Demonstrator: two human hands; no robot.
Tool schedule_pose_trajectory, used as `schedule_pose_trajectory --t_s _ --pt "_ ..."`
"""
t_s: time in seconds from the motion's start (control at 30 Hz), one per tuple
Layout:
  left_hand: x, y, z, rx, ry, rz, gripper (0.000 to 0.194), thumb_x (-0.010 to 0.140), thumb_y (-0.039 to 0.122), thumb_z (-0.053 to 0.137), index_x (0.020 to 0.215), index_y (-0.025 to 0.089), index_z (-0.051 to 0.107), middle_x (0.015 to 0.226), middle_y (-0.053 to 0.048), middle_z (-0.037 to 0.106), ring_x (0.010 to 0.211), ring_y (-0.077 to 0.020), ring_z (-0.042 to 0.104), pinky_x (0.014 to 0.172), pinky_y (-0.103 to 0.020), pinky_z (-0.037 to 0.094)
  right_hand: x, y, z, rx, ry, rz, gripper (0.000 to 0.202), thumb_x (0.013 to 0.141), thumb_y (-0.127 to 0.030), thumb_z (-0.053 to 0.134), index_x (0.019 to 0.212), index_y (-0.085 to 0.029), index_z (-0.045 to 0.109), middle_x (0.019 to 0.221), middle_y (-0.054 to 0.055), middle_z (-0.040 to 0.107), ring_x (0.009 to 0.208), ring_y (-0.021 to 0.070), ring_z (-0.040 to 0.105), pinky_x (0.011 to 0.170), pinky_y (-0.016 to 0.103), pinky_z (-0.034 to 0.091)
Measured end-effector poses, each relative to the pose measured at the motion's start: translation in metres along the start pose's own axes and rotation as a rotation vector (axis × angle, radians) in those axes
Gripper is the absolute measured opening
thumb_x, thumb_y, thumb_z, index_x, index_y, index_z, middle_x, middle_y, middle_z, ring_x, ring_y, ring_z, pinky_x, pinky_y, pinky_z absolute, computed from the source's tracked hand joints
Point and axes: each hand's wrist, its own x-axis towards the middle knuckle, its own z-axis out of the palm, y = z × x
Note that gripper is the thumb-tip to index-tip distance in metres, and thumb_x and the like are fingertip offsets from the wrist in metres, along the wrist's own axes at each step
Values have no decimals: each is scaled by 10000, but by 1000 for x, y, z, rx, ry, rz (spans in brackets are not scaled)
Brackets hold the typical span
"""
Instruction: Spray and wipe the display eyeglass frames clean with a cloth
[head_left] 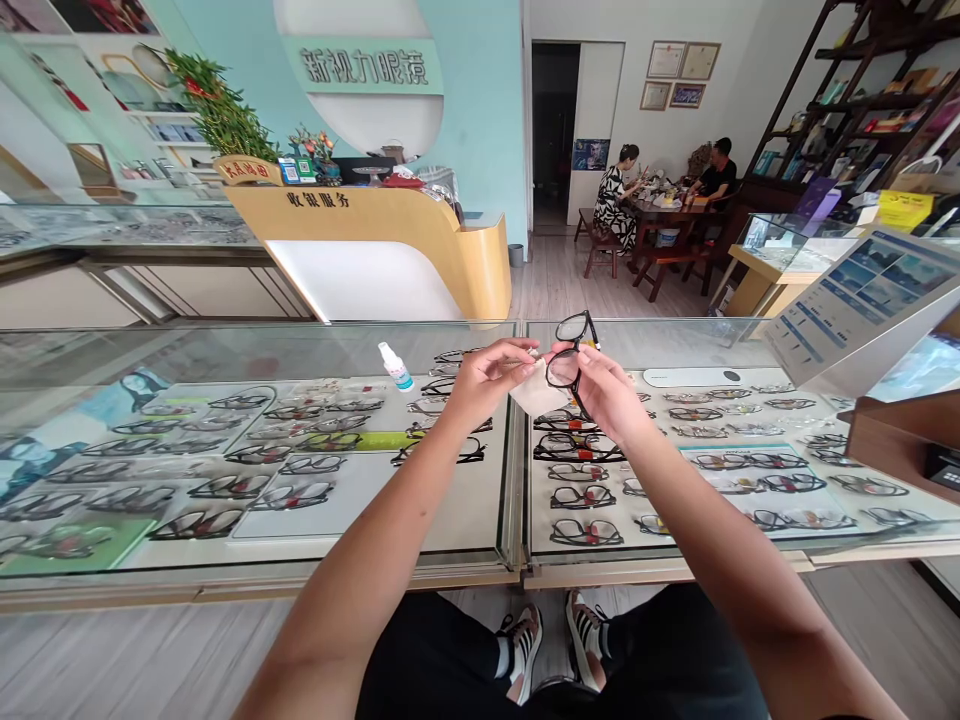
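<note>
Above the glass display case (480, 560), my right hand (606, 392) grips a pair of black-framed eyeglasses (576, 345), held with one lens above the other. My left hand (491, 375) pinches a pale cleaning cloth (541, 390) whose lower corner hangs down beside the lower lens. The fingertips of both hands are close together near that lens; whether the cloth touches it, I cannot tell. A small white spray bottle (395, 368) with a blue label stands on the glass, left of my left hand.
Rows of eyeglass frames (585, 497) lie under the glass. At the right, a tilted printed display box (862, 310) stands by a brown box (907, 430). Beyond are a wooden counter (480, 265) and two people seated at a table (667, 205).
</note>
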Motion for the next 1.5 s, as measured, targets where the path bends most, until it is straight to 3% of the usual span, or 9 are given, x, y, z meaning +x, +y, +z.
schedule_pose_trajectory --t_s 0.2,0.47,0.63,0.83,1.23,1.4,1.5 --pt "-1 -4 2 80 75 -49 509 828 698 979 948 226 832 993 -53 831 924 -211 746 849 -335 571 -1 1 0 14 11 5 403 823 -591 1015 1013 -279 847 1285 82 879 1375 336 782 1187 507 646" --pt "-1 -3 5 40 100 -76 546 826 700 979 1016 226 784 957 -54 836 849 -203 742 785 -314 537 -2 -3 3 -37 7 1 453 808 -651 1003 1002 -281 828 1208 95 882 1350 346 787 1168 516 636" --pt "-2 -2 4 60 143 -86 575 810 724 982 1011 232 762 956 -46 840 812 -192 720 754 -309 524 -4 -6 1 -43 -36 -28 399 863 -648 971 1008 -300 839 1185 69 883 1325 339 790 1172 518 620" --pt "-2 -1 4 13 121 -113 600 811 725 988 1045 231 742 982 -50 856 830 -201 752 774 -316 541 -6 -5 -2 -204 -139 -53 391 939 -659 915 1108 -309 876 1188 51 884 1263 309 783 1192 476 569" --pt "-2 -4 5 26 82 -122 573 832 703 983 1059 234 745 1008 -67 877 827 -216 778 727 -316 522 -6 -4 2 -289 -99 -97 445 890 -702 942 1073 -302 874 1142 51 889 1156 292 793 1100 448 601" --pt "-3 -11 4 -141 65 -258 713 766 587 1063 1293 258 713 1134 -69 880 995 -247 825 827 -328 578 -4 -4 1 -252 -32 -98 452 868 -703 954 1070 -306 876 1143 53 894 1228 315 786 1166 476 583" --pt "-2 -18 4 -230 73 -361 720 712 557 1096 1268 248 759 1180 -90 879 1072 -277 833 899 -373 619 -4 -4 -1 -219 -2 -103 435 881 -700 939 1072 -315 874 1157 47 897 1245 320 784 1162 486 590"
